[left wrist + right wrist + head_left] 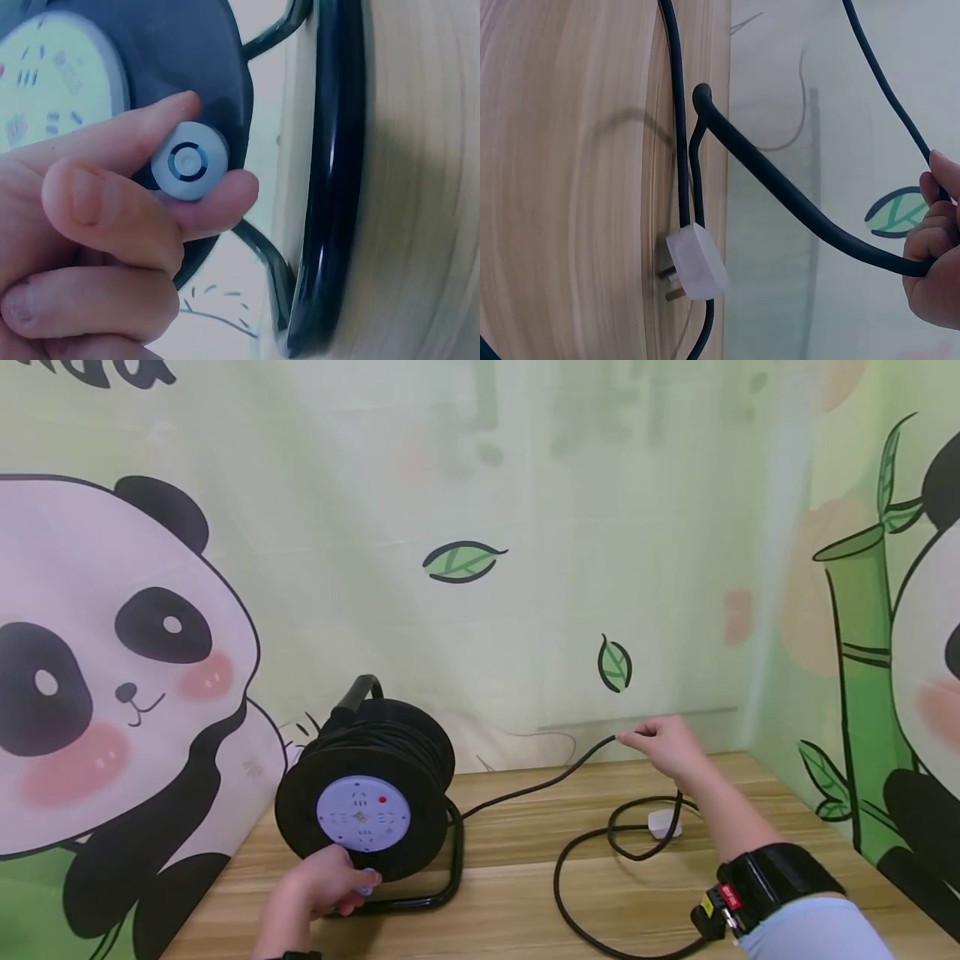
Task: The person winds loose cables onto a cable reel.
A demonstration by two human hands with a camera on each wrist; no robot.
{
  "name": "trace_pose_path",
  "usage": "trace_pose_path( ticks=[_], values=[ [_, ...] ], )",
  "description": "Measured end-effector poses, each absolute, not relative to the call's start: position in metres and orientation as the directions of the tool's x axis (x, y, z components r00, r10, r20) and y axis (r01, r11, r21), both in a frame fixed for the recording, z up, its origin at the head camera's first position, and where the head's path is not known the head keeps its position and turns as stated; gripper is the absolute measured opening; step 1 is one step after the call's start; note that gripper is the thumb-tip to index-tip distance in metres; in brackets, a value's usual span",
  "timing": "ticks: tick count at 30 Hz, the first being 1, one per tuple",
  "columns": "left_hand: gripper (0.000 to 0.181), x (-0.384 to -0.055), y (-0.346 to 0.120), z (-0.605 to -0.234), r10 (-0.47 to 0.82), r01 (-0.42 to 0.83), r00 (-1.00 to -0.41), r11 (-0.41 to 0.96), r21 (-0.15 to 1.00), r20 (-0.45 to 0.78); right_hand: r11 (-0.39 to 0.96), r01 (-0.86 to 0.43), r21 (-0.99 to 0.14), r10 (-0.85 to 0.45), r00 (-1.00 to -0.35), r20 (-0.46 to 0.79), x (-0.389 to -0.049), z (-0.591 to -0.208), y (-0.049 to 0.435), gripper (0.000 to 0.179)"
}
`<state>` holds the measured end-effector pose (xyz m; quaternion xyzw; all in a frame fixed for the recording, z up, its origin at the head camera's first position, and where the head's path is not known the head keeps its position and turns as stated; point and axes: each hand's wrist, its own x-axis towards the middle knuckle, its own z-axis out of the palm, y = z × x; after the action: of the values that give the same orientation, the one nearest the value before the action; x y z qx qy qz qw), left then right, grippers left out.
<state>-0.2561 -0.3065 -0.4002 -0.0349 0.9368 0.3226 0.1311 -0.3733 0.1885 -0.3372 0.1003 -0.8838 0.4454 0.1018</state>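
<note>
A black cable reel (297, 810) stands on the left of the table, wound with black cable and fitted with a round white socket panel (352, 839). At its lower front edge my left hand (318, 883) holds the reel's small grey winding knob (190, 161) between its fingers. My right hand (667, 747), raised at the right, grips the black cable (540, 785) that leads off the reel. Past this fist the cable drops into loose loops on the wood. Near those loops lies a white plug (697, 262), its metal pins showing in the right wrist view.
The reel rests on a black tubular stand (456, 860) and has a carrying handle (352, 697) on top. Under everything is a wood-grain table (502, 877). A backdrop (525, 610) printed with pandas and leaves rises behind and at the right.
</note>
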Motion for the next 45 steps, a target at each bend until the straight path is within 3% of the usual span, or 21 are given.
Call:
trace_pose_path(
  ticks=[5, 12, 25, 33, 45],
  values=[
    [0.037, -0.254, -0.321, -0.403, -0.014, -0.224, -0.953, 0.705, 0.673, -0.303, 0.584, -0.272, -0.765, -0.101, -0.959, 0.264, -0.375, -0.34, 0.178, 0.028],
    [0.045, -0.253, -0.343, -0.403, 0.019, -0.18, -0.965, 0.675, 0.715, -0.261, 0.585, -0.293, -0.757, -0.141, -0.955, 0.261, -0.371, -0.338, 0.163, 0.027],
    [0.043, -0.247, -0.369, -0.399, 0.028, -0.127, -0.985, 0.554, 0.823, -0.17, 0.551, -0.329, -0.767, -0.217, -0.944, 0.249, -0.363, -0.339, 0.136, 0.021],
    [0.041, -0.243, -0.375, -0.392, -0.135, -0.183, -0.982, 0.471, 0.863, -0.134, 0.558, -0.321, -0.766, -0.253, -0.944, 0.211, -0.357, -0.337, 0.12, 0.019],
    [0.041, -0.242, -0.38, -0.377, -0.272, -0.191, -0.957, 0.336, 0.922, -0.099, 0.535, -0.378, -0.756, -0.324, -0.918, 0.229, -0.353, -0.347, 0.09, 0.025]
  ],
)
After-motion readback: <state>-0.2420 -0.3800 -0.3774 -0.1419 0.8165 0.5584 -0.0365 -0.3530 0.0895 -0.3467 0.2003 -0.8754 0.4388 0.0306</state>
